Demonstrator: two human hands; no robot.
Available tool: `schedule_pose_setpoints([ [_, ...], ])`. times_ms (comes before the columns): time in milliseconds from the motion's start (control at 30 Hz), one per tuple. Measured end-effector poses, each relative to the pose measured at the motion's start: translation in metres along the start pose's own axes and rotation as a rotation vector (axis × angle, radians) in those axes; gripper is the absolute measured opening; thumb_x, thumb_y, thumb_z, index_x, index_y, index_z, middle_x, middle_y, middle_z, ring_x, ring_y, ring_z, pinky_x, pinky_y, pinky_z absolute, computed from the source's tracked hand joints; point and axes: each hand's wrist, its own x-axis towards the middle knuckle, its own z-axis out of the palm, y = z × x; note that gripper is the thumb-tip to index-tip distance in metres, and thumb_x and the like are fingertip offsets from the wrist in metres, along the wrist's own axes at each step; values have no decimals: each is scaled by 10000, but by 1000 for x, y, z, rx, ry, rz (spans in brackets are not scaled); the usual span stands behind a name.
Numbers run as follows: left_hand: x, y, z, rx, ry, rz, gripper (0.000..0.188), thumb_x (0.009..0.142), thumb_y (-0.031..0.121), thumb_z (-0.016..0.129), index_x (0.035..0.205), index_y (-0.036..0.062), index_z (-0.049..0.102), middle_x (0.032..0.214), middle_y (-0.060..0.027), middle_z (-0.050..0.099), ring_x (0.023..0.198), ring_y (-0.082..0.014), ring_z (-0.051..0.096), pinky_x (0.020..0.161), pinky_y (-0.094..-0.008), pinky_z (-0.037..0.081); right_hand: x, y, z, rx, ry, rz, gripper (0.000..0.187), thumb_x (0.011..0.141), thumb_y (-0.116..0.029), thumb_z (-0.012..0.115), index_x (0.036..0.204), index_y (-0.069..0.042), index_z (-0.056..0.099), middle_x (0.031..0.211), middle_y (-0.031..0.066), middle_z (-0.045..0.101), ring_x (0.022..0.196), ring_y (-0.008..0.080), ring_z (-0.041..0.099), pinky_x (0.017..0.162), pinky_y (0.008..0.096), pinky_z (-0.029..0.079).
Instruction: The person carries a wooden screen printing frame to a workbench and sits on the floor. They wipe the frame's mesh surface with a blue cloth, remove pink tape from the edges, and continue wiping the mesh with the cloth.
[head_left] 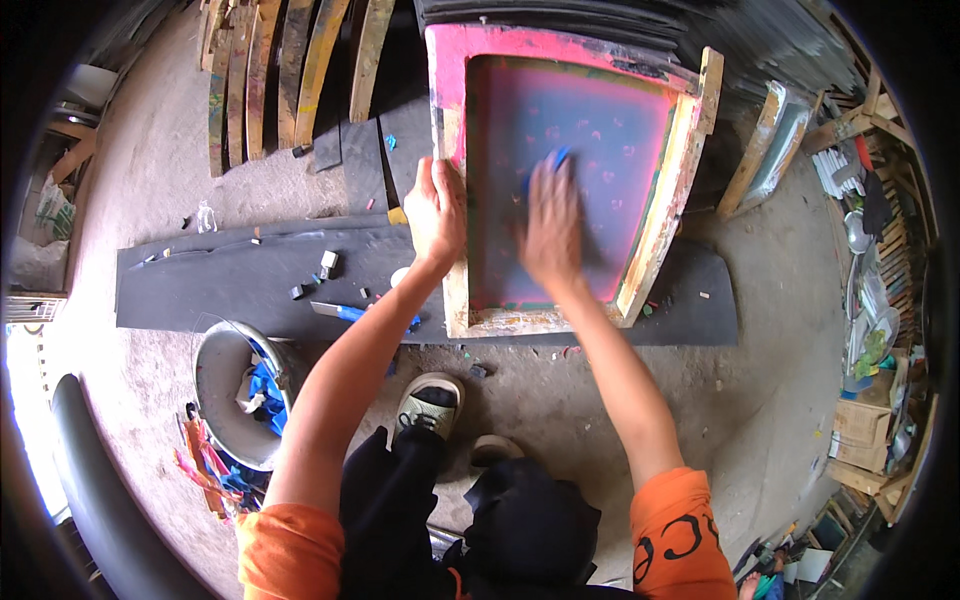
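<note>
A wooden screen-printing frame (pixel 660 200), painted pink along its top, is propped up in front of me. Its mesh (pixel 500 230) is grey-blue with a pink glow at the borders and small pink marks. My left hand (pixel 437 212) grips the frame's left side bar, fingers wrapped around it. Slightly blurred, my right hand (pixel 553 220) lies over the middle of the mesh, pressing a blue piece of what looks like cloth (pixel 562 155) that peeks out past the fingers.
A dark sheet (pixel 200 285) under the frame carries a blue-handled cutter (pixel 345 312) and small scraps. A grey bucket (pixel 225 400) with blue rags stands at left. Several wooden frames (pixel 265 80) lean at the back left; another frame (pixel 765 150) leans at right.
</note>
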Motion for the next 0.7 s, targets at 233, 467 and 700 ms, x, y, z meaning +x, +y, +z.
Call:
schedule_pose_setpoints([
  [233,3,-6,-2,65,54,79,386,957,311,315,766,14,471,578,-161,485,495,-301,467,524,-375,398,-46,23,10,-37,-221,-197,660,877,-472,426,1368,-55,286,1441,93,260,1355,235,170,1098,444,138],
  [467,2,-15,8,-34,69,-4,392,955,318,315,765,5,456,608,-192,441,521,-306,378,543,-376,376,-1,26,5,-95,275,563,798,902,-512,327,1362,107,124,1425,274,147,1340,398,98,1080,498,98],
  [700,2,-17,10,39,65,71,408,969,336,280,778,6,426,595,-108,374,543,-175,342,527,-351,343,-52,-41,42,208,271,886,890,887,-475,414,1309,199,15,1372,400,-33,1299,500,-75,1055,560,-15],
])
